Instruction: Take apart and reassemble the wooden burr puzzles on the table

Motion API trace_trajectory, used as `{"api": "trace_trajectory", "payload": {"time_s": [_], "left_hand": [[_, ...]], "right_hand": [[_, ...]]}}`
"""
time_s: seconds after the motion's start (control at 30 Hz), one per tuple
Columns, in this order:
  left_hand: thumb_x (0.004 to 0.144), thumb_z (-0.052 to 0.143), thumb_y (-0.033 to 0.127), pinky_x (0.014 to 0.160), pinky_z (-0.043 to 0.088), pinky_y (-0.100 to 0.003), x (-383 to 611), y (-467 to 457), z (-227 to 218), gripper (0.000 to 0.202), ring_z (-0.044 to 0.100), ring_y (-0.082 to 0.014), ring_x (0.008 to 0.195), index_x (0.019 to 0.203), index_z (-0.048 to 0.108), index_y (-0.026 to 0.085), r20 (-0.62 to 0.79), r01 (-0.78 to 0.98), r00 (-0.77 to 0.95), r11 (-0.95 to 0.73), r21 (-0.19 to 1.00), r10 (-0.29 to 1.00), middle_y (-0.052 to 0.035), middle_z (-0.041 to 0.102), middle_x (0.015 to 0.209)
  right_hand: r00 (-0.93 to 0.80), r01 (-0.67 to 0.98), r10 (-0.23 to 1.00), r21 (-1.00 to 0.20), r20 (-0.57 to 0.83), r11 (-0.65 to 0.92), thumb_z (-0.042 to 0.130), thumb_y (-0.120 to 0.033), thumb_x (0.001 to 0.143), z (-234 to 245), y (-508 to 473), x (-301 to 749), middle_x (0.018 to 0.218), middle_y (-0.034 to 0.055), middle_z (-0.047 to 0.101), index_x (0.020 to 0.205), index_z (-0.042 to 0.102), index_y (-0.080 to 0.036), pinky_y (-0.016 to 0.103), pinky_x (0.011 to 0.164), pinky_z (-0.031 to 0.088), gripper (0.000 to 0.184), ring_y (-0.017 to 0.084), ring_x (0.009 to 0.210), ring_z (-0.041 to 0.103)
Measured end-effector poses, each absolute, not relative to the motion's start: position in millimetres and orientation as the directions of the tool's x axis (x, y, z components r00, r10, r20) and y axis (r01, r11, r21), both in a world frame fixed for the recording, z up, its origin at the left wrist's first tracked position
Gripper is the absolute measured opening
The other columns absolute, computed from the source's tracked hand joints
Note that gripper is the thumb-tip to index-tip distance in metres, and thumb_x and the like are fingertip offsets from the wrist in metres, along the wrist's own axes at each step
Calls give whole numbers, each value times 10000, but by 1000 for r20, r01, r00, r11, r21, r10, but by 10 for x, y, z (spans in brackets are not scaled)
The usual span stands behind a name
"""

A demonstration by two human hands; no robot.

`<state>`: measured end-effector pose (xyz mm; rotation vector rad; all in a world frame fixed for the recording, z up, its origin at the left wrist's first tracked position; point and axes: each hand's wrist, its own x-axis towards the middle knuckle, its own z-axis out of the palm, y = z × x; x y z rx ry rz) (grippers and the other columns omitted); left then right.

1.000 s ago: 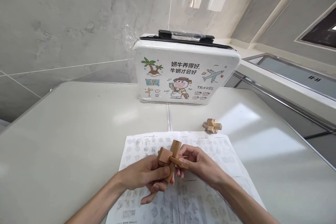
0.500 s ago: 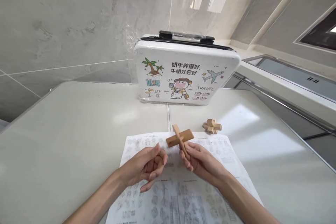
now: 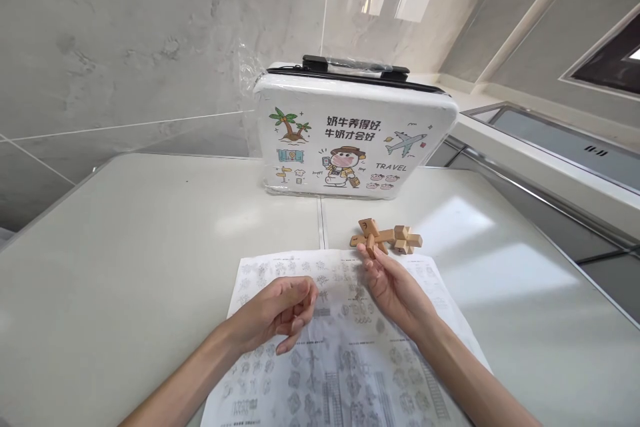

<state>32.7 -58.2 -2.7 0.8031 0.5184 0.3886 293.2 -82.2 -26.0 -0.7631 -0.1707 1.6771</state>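
Note:
My right hand (image 3: 395,283) reaches forward over the top edge of a printed instruction sheet (image 3: 345,347). Its thumb and fingertips pinch the lower end of a cross-shaped wooden puzzle (image 3: 369,233). That puzzle sits low over the white table (image 3: 150,240) and touches, or nearly touches, a second, smaller wooden knot puzzle (image 3: 407,239) to its right. My left hand (image 3: 283,310) hovers over the sheet's left half. Its fingers are curled in with the thumb resting on top, and nothing shows inside them.
A white suitcase-shaped case (image 3: 350,133) with cartoon travel prints and a black handle stands at the back of the table against a grey marble wall. A seam (image 3: 320,220) runs down the tabletop. A ledge and window frame (image 3: 550,167) lie to the right.
My left hand let go of the cross puzzle and drew back slightly, curling up. My right hand carried the puzzle forward and to the right, down beside the smaller knot puzzle.

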Motion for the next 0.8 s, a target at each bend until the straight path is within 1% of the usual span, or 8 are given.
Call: {"api": "trace_trajectory", "payload": {"time_s": [0.13, 0.23, 0.37, 0.47, 0.53, 0.67, 0.73, 0.8], "left_hand": [[924, 715, 633, 332, 412, -166, 323, -585, -24, 484, 333, -36, 352, 847, 580, 175, -289, -129, 808, 633, 764, 514, 64, 523, 578], [923, 709, 646, 337, 410, -163, 316, -584, -17, 495, 366, -38, 351, 849, 577, 175, -295, -116, 808, 628, 769, 510, 62, 523, 583], [932, 702, 641, 353, 415, -160, 311, -579, -14, 488, 387, -38, 355, 857, 575, 175, -299, -107, 808, 627, 772, 507, 66, 513, 587], [926, 703, 649, 353, 415, -162, 314, -577, -19, 495, 393, -39, 357, 855, 569, 178, -297, -108, 808, 624, 774, 508, 67, 511, 593], [923, 702, 655, 354, 415, -164, 317, -577, -21, 500, 388, -38, 359, 857, 567, 178, -299, -110, 804, 624, 774, 513, 68, 505, 599], [919, 708, 654, 355, 406, -170, 325, -580, -9, 503, 388, -38, 361, 849, 554, 180, -307, -105, 795, 618, 779, 522, 72, 493, 608], [919, 722, 630, 361, 411, -174, 332, -581, 9, 490, 376, -38, 371, 837, 542, 182, -315, -102, 789, 618, 779, 527, 73, 489, 612], [936, 731, 574, 371, 425, -178, 341, -580, 33, 450, 373, -42, 387, 824, 534, 184, -326, -99, 781, 621, 778, 533, 70, 487, 617]], "right_hand": [[-37, -840, 926, -491, -375, -232, 761, -144, 960, -259, -811, 2946, 1287, 60, 761, 1167, 702, -183, 145, 753, 685, 218, 84, 782, 764], [-21, -837, 926, -500, -377, -222, 718, -160, 992, -270, -813, 2968, 1397, 55, 716, 1210, 695, -201, 152, 814, 683, 222, 86, 851, 782], [-33, -842, 929, -491, -368, -225, 701, -181, 1015, -282, -822, 2986, 1426, 43, 705, 1243, 687, -211, 151, 845, 675, 230, 78, 897, 780], [-36, -845, 923, -482, -384, -233, 725, -207, 1005, -267, -828, 2961, 1358, 45, 741, 1219, 695, -205, 156, 795, 681, 216, 81, 854, 772], [-34, -824, 919, -509, -393, -248, 767, -245, 979, -245, -839, 2925, 1277, 41, 769, 1180, 708, -204, 158, 739, 677, 213, 86, 827, 762], [-56, -711, 934, -643, -353, -285, 846, -332, 915, -187, -888, 2829, 1099, 29, 774, 1125, 718, -210, 177, 653, 631, 275, 98, 772, 721], [-118, -633, 946, -711, -302, -306, 846, -367, 913, -164, -921, 2779, 999, 15, 749, 1088, 708, -210, 194, 622, 591, 272, 98, 718, 687], [-197, -544, 945, -773, -260, -326, 814, -404, 939, -153, -956, 2734, 919, 5, 720, 1052, 690, -211, 218, 616, 561, 256, 106, 686, 663]]}}
